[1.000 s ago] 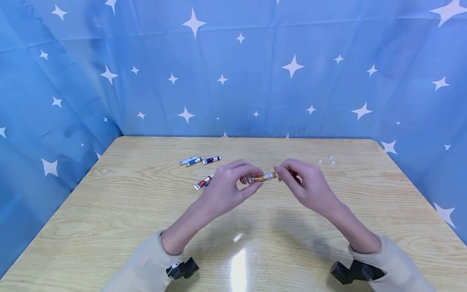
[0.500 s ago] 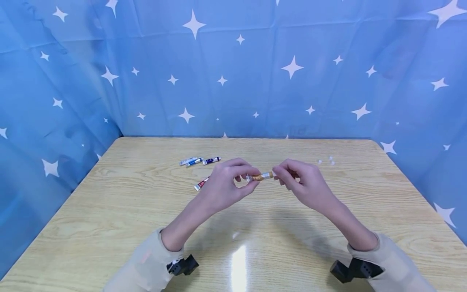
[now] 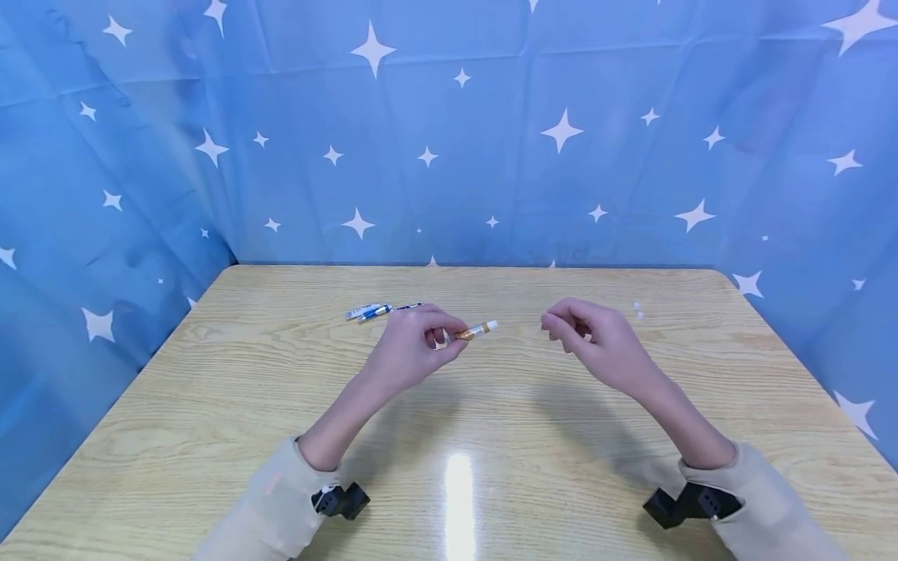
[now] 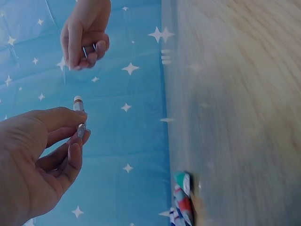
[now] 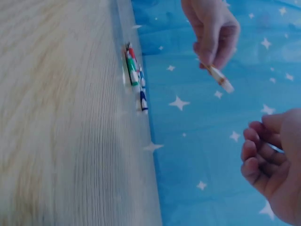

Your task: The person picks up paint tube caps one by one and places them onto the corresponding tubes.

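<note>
My left hand (image 3: 410, 347) pinches an orange-brown paint tube (image 3: 480, 330) above the table, between thumb and fingers. The tube's white end points up and to the right, clear of the fingers; its rear part is hidden in the grip. In the left wrist view the tube (image 4: 78, 104) sticks up past the fingertips. A gap to the right, my right hand (image 3: 596, 341) hovers with loosely bent fingers. Seen from the right wrist, that hand (image 5: 273, 165) shows nothing held, and the tube (image 5: 219, 78) is apart from it.
Several paint tubes (image 3: 368, 312) lie on the wooden table (image 3: 210, 405) behind the left hand, including a green one (image 5: 132, 70). Small whitish bits (image 3: 638, 311) lie at the back right. A blue star-patterned cloth (image 3: 449, 156) hangs behind the table.
The hands have parted: my left hand moved left with the paint tube, and my right hand let go of its end and moved slightly right. The tube's white end is now uncovered.
</note>
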The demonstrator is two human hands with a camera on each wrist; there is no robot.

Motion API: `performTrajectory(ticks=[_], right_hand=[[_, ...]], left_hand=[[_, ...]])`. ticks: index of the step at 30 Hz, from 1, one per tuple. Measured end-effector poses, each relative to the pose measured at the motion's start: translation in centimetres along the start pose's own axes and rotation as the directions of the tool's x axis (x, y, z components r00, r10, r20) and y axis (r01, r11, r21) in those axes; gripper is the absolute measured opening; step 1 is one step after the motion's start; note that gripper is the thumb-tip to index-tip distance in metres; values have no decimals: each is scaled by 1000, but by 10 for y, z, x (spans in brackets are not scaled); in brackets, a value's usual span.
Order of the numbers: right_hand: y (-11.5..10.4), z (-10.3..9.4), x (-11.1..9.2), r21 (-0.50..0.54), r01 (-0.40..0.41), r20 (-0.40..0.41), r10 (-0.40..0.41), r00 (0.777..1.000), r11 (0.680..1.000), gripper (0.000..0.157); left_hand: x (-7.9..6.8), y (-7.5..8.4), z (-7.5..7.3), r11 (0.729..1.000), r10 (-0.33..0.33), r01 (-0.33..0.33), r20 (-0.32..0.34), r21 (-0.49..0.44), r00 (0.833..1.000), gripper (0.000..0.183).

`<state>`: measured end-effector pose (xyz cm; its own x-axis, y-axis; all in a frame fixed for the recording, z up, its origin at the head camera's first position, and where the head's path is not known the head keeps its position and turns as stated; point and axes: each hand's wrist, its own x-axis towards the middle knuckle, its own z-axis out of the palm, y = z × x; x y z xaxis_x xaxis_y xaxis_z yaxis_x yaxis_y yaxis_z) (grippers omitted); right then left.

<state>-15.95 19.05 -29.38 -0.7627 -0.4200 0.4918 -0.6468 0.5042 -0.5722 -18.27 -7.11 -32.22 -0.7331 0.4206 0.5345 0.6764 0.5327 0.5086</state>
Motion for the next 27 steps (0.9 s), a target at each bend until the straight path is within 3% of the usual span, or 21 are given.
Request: performTrajectory(ticks=[10, 17, 27], right_hand=[[18, -9, -7, -32, -52, -11, 52, 999, 998, 13], [29, -18, -12, -88, -90, -36, 87, 996, 992, 11], [87, -28, -21, -100, -186, -48, 182, 982, 977, 9]], left_hand=[[-12, -31, -10, 978, -198, 202, 68, -60, 978, 10], [-18, -46, -18, 961, -272, 276, 90, -37, 958, 9], [-26, -64, -22, 924, -376, 382, 121, -31, 919, 8]])
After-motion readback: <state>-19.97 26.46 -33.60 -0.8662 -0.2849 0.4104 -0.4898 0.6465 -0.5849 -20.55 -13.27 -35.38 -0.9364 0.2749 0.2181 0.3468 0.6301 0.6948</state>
